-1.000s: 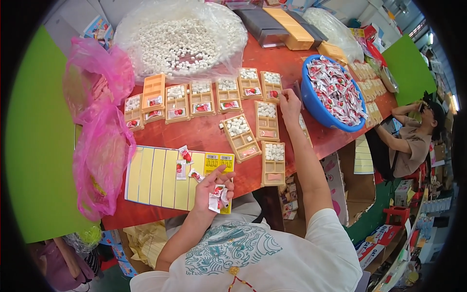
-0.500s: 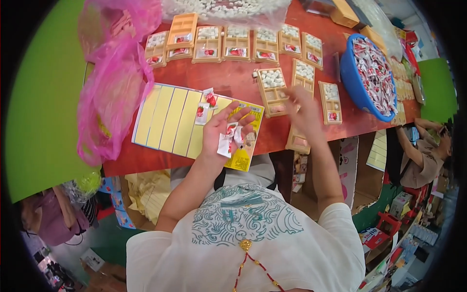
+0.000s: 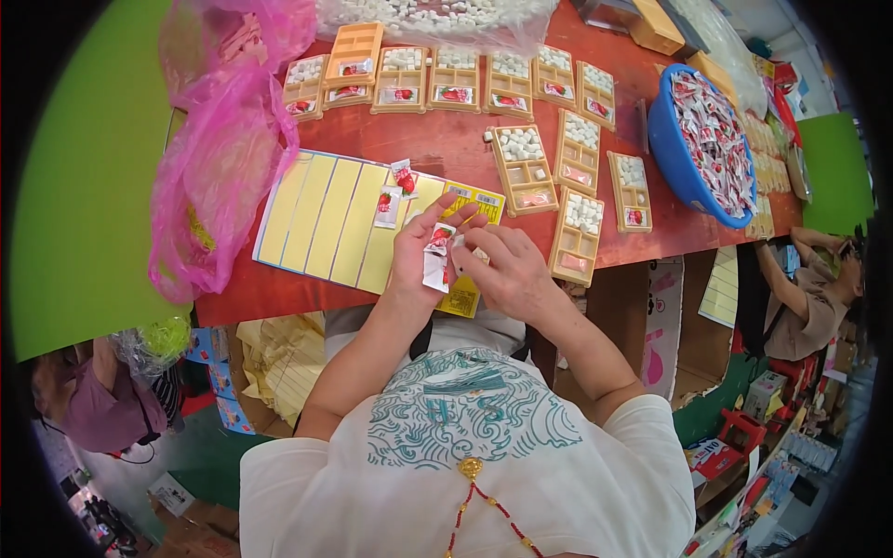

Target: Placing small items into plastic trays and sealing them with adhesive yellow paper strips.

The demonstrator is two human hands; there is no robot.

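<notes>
Red table (image 3: pixel 446 153) strewn with snack trays (image 3: pixel 576 236), left hand (image 3: pixel 423 246) and right hand (image 3: pixel 507 270) fingers pinched on small sachets (image 3: pixel 436 259)

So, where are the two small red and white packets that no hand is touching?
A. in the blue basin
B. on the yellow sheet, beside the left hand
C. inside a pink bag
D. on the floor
B: the two loose packets lie on the yellow sheet, up and to the left of the left hand, which with the right hand holds another packet.
</notes>
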